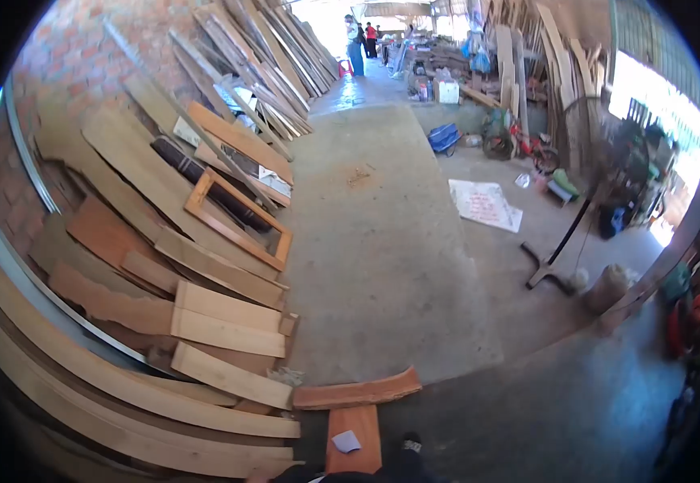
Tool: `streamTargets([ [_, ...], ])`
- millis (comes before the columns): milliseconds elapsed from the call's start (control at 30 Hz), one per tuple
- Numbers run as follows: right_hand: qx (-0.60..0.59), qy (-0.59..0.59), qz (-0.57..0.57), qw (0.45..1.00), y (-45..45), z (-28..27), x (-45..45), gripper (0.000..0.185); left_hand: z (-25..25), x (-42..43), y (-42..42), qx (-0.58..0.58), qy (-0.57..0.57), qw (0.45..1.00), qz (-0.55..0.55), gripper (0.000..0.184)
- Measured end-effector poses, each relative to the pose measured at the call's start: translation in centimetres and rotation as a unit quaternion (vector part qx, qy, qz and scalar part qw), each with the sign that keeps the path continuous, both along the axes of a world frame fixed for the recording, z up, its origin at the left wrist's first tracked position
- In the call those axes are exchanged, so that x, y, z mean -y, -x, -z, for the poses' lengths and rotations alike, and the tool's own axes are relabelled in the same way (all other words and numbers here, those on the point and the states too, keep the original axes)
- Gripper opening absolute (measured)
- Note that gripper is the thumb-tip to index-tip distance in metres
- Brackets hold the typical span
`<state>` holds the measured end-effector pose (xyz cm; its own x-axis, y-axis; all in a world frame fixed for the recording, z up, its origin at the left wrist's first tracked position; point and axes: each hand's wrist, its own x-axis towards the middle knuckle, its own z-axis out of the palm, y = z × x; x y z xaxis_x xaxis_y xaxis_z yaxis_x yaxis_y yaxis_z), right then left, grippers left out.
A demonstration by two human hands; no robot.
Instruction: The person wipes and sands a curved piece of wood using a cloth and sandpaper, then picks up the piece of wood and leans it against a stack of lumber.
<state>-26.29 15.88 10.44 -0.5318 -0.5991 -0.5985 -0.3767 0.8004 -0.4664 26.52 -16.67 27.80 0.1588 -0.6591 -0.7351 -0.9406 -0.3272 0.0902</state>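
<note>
Neither my left hand nor my right hand can be made out. At the bottom edge, dark clothing and one dark shoe (412, 443) show. Just in front of my body lies a reddish wooden plank (355, 431) with a small white paper (346, 441) on it. Across the plank's far end sits a reddish-brown wood slab (356, 391) with a rough edge.
Many boards (229, 322) lean along the brick wall at left, with a wooden frame (239, 219) among them. At right are a white printed sheet (485, 204), a blue bag (444, 138) and a standing fan's base (545, 270). Several people (355, 48) stand far off.
</note>
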Motion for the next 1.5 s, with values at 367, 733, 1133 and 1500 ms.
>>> streamTargets([
  [367, -0.034, 0.209, 0.178, 0.961, 20.2, -17.4, 17.7, 0.029, -13.3, 13.1, 29.2, -0.297, 0.349, 0.888, 0.048, 0.032],
  [733, -0.084, -0.124, 0.200, 0.968, 21.6, -7.9, -1.8, 0.039, 1.3, -1.1, 19.3, -0.077, -0.107, 0.991, 0.004, 0.032],
  [1133, -0.174, -0.102, -0.194, 0.960, 40.8, -15.6, 27.2, 0.045, 8.7, 4.8, 41.8, -0.350, 0.160, 0.827, -0.410, 0.029],
  [1500, -0.035, -0.117, -0.476, 0.871, 32.5, 17.3, 50.5, 0.031, 9.6, -2.9, 48.3, -0.157, 0.028, 0.905, -0.395, 0.039],
])
